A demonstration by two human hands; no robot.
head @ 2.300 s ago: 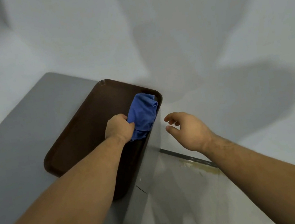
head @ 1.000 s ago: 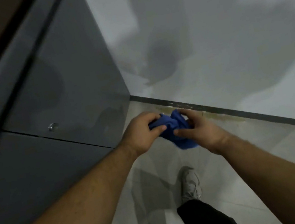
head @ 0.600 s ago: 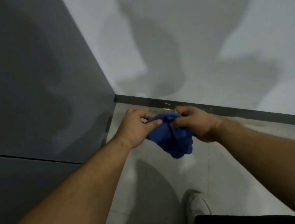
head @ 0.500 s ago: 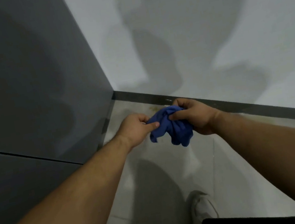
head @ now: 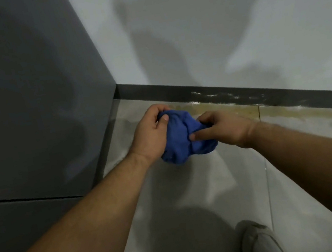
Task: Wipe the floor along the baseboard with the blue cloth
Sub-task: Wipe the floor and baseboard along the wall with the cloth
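Note:
The blue cloth (head: 179, 140) is bunched into a ball in mid-air above the grey tiled floor (head: 195, 191). My left hand (head: 151, 133) grips its left side and my right hand (head: 223, 127) pinches its right side. Behind my hands the dark baseboard (head: 232, 93) runs along the foot of the white wall, with pale scuffs on it. A yellowish stain (head: 268, 112) lies on the floor right along the baseboard, stretching to the right of my hands.
A tall dark grey cabinet (head: 25, 105) fills the left side and meets the baseboard in the corner. My grey shoe (head: 260, 242) stands on the floor at the bottom right. The white wall (head: 208, 19) rises behind.
The cloth came off the brown tray in my left hand, and both hands now hold it low by the baseboard. My view has dropped closer to the floor.

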